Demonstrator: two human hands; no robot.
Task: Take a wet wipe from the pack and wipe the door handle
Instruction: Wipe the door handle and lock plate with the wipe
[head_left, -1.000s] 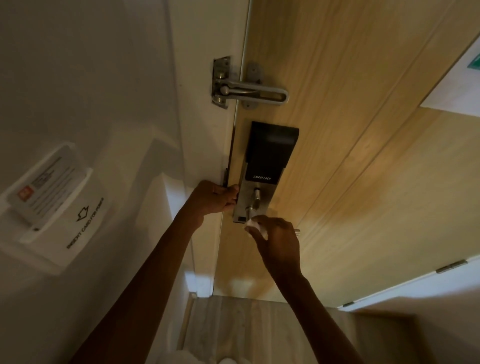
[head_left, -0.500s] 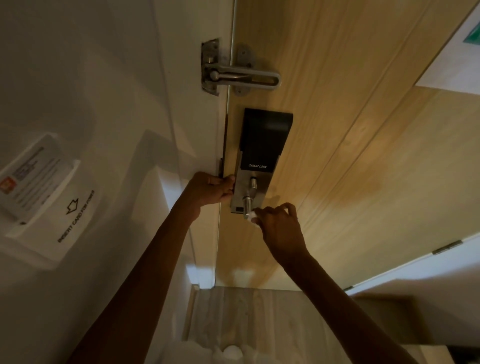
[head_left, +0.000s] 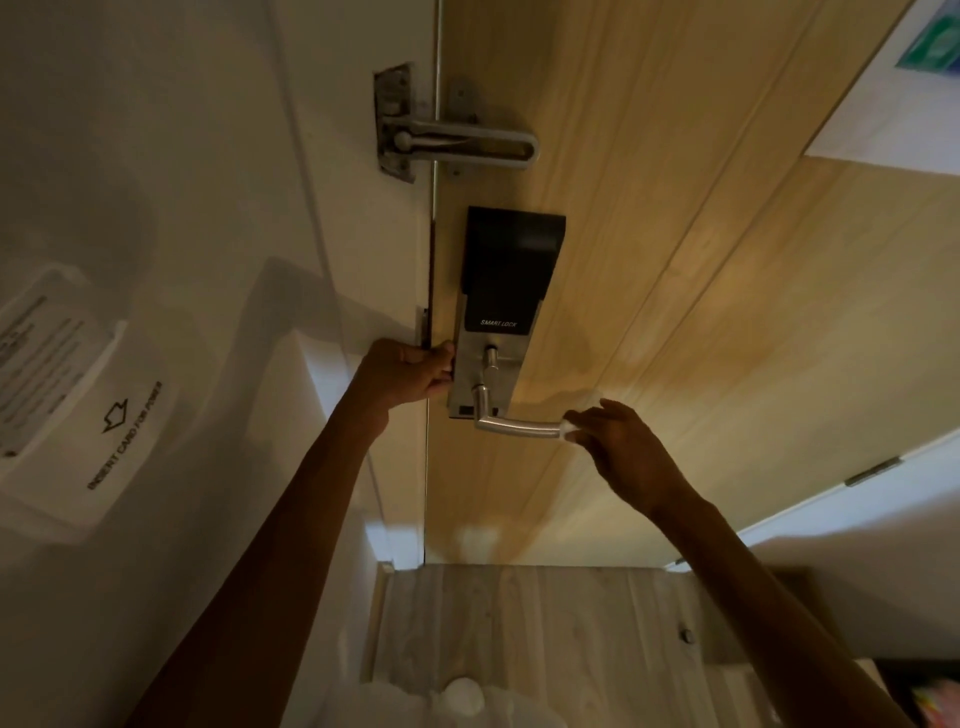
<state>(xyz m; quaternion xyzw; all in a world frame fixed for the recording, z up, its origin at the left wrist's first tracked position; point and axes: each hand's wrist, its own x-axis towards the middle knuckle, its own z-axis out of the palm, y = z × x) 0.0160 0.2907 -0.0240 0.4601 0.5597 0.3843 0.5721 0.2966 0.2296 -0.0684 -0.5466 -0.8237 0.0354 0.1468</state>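
Note:
The silver lever door handle (head_left: 511, 425) juts rightward from the smart lock plate (head_left: 501, 312) on the wooden door (head_left: 701, 291). My right hand (head_left: 621, 452) is at the handle's free end, pinching a small white wet wipe (head_left: 570, 428) against the tip. My left hand (head_left: 410, 376) grips the door's edge just left of the lock plate, fingers curled around it. The wipe pack is not in view.
A metal swing-bar guard (head_left: 457, 140) bridges the frame and door above the lock. A key-card holder with an arrow (head_left: 88, 405) hangs on the white wall at left. Grey wood-look floor (head_left: 519, 623) lies below.
My right hand has slid with the wipe from the handle's base by the lock plate out to its right tip, uncovering the lever. My left hand stays on the door edge.

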